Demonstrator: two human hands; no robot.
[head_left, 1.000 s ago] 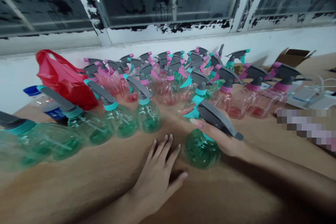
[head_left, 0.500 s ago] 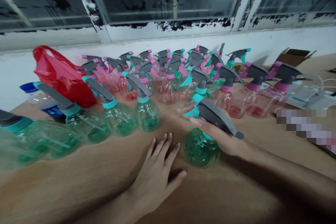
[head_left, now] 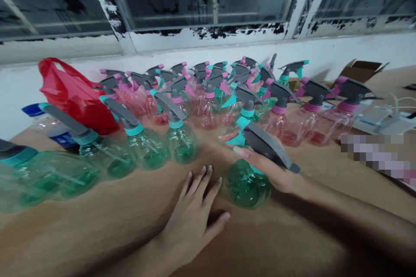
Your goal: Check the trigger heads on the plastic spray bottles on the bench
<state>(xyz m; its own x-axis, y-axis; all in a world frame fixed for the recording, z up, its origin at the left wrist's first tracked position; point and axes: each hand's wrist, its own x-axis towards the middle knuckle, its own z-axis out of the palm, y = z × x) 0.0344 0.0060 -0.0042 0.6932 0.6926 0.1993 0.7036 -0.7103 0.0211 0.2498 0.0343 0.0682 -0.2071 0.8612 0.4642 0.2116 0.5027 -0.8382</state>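
Observation:
My right hand [head_left: 276, 171] is wrapped around the neck of a green spray bottle [head_left: 248, 186], just under its grey and turquoise trigger head. The bottle stands upright on the wooden table [head_left: 139, 229], its round clear-green body showing below my fingers. Part of the neck is hidden by the hand. To the left of that bottle, my left hand [head_left: 195, 212] lies flat on the tabletop with its fingers spread, holding nothing. Ahead of it stands another green spray bottle [head_left: 182, 143], apart from the fingertips.
Several green spray bottles [head_left: 147, 149] line the left side. Pink spray bottles [head_left: 209, 110] crowd the back with a few green ones. A red plastic bag [head_left: 76, 99] sits at back left, an open cardboard box [head_left: 362, 71] at back right. Behind are a white wall and windows.
The view has shifted very slightly. Both hands and the spray bottle in my right hand keep the same places on the table.

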